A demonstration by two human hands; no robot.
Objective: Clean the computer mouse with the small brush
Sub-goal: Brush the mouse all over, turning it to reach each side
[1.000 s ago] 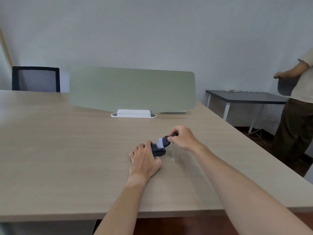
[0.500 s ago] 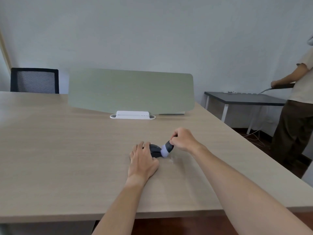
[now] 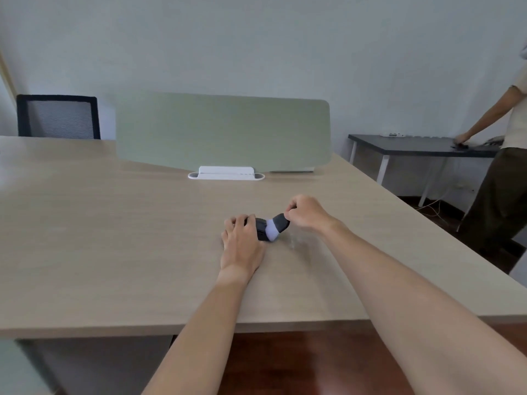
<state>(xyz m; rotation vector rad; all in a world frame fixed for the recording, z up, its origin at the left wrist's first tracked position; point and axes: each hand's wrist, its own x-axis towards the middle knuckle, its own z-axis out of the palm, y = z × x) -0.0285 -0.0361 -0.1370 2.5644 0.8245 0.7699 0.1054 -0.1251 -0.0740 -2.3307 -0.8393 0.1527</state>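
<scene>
Head: brush (image 3: pixel 275 226) on mouse (image 3: pixel 261 230)

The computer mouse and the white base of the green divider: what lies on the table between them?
Nothing: in the head view only bare table shows between the mouse and the white base.

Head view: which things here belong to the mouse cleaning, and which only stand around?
Belong to the job:
- black computer mouse, steadied by the left hand
- small brush with pale bristles and dark handle, pinched in the right hand

Only standing around:
- green desk divider panel
- white plastic divider foot
- black mesh office chair
- dark side table
</scene>
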